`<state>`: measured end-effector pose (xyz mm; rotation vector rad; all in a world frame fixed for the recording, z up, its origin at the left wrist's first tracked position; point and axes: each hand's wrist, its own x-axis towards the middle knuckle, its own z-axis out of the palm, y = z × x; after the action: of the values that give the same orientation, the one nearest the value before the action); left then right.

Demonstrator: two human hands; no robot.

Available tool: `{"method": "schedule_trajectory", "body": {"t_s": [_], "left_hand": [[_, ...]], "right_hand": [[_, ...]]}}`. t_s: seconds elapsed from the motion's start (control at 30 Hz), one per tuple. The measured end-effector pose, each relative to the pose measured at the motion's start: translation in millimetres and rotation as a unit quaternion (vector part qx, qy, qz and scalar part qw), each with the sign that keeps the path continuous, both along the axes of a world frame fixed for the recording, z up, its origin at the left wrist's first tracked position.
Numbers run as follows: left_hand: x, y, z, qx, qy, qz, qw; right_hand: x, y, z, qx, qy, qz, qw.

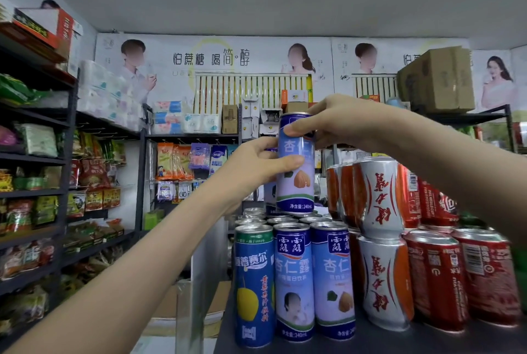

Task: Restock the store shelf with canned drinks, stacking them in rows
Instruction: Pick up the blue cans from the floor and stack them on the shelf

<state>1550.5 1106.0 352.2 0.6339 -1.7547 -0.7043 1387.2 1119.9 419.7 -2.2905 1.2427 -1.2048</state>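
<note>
At the front edge of the dark flat shelf (427, 343), a row of tall blue-and-lilac metal drink cans (294, 282) is standing upright. Behind and above it, I am holding one matching tall blue-and-lilac can (296, 176) upright over the silver can tops (282, 221). My left hand (256, 166) is gripping its middle and my right hand (338, 122) is gripping its top. Beyond, white printed posters (171, 48) are covering the back wall.

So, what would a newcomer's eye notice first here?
The tall blue almond-drink can at the centre, gripped by both hands: the left hand round its middle, the right hand at its top. Below it stands a row of blue cans, with silver-and-orange cans stacked to the right.
</note>
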Motion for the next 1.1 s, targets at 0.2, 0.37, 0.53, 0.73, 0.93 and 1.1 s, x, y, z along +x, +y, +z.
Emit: {"method": "schedule_trajectory", "body": {"t_s": [0.2, 0.37, 0.53, 0.73, 0.93, 1.1], "left_hand": [[5, -10, 2, 0.004, -0.024, 0.083, 0.996], [15, -22, -6, 0.032, -0.056, 0.119, 0.991], [15, -25, -17, 0.047, -0.063, 0.093, 0.993], [12, -38, -20, 0.039, -0.067, 0.104, 0.992], [13, -46, -21, 0.043, -0.055, 0.112, 0.991], [14, -48, -23, 0.043, -0.045, 0.112, 0.992]], "right_hand": [[11, -22, -12, -0.011, -0.031, -0.036, 0.999], [21, -41, -23, -0.013, -0.07, -0.05, 0.996], [26, -49, -23, -0.01, -0.087, -0.033, 0.996], [30, -50, -26, -0.022, -0.099, -0.041, 0.994], [32, -56, -29, -0.01, -0.094, -0.052, 0.994], [31, -55, -32, -0.003, -0.087, -0.05, 0.995]]}}
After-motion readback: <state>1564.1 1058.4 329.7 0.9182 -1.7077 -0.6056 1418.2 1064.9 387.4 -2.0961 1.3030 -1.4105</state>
